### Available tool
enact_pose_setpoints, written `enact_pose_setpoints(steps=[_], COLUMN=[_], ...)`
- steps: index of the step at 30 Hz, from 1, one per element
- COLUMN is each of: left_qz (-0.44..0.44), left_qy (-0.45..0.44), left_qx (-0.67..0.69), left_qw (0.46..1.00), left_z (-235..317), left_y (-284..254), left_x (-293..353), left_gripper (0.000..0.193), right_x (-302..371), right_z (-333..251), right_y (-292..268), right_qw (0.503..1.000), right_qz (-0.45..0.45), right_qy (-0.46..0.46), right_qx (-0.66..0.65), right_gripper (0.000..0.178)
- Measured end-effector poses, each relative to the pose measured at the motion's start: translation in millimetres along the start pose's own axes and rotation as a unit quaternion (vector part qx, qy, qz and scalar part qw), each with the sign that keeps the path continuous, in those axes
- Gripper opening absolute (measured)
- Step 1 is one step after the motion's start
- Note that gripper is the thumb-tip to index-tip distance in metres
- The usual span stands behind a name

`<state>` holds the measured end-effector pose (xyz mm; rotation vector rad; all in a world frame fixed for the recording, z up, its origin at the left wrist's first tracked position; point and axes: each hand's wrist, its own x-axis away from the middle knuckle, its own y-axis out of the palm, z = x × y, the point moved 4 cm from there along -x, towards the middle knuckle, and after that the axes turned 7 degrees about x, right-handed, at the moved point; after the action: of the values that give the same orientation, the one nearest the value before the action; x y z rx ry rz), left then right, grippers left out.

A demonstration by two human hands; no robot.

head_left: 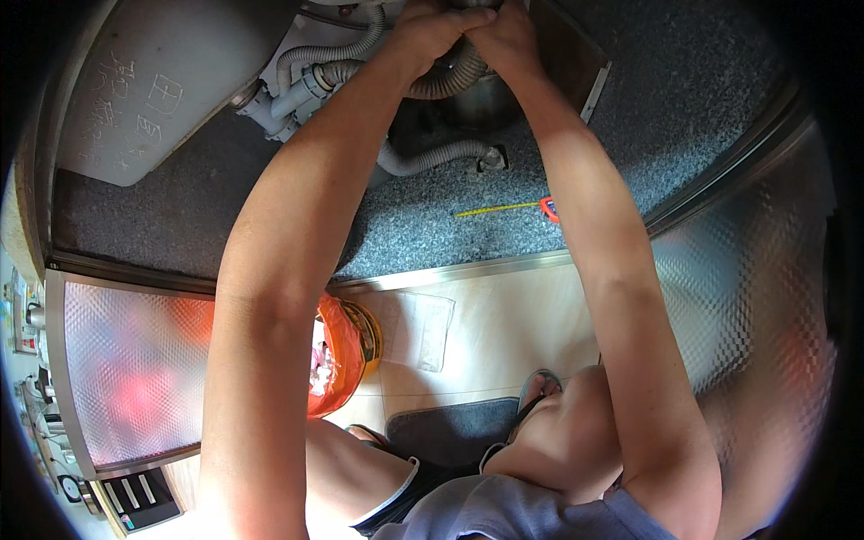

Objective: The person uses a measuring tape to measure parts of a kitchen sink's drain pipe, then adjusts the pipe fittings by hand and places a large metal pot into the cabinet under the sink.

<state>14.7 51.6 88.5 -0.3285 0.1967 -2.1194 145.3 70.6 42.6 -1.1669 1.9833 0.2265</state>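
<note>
My left hand [434, 36] and my right hand [506, 38] are raised together at the top of the view, inside a low cabinet. Both are closed around a drain fitting [470, 5] at the upper end of a grey corrugated hose [459, 76]. Most of the fitting is hidden by my hands and the picture's edge. The hose curves down and left to a white branched pipe joint [301, 97]. From near that joint a lower corrugated hose [432, 160] runs to a floor outlet [491, 159].
A tape measure [550, 210] lies on the speckled cabinet floor [414, 236] with its yellow blade out. At left leans a grey panel [135, 99]. Textured-glass doors [135, 369] stand open on both sides. An orange-lined bin [346, 346] and a dark mat [441, 427] are below.
</note>
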Motion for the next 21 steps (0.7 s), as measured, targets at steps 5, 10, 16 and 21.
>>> enact_pose_setpoints(steps=[5,10,16,21], left_qz=[0.031,0.219,0.107,0.264], left_qy=[0.035,0.104,0.062,0.18], left_qx=[-0.015,-0.417,-0.564,-0.375], left_qw=[0.999,0.876,0.816,0.87], left_z=[-23,-34,-45,-2], left_y=[-1,-25,-14,17], left_x=[-43,-56,-93,-28], left_gripper=[0.079,0.063,0.027,0.068], right_x=[-4,3,-3,-11], right_z=[21,14,75,55], right_y=[10,10,13,3], right_qw=[0.988,0.996,0.998,0.992], right_qz=[-0.006,0.041,-0.011,-0.107], right_qy=[0.124,0.081,0.056,0.04], right_qx=[0.087,0.021,0.04,0.046], right_gripper=[0.075,0.086,0.046,0.052])
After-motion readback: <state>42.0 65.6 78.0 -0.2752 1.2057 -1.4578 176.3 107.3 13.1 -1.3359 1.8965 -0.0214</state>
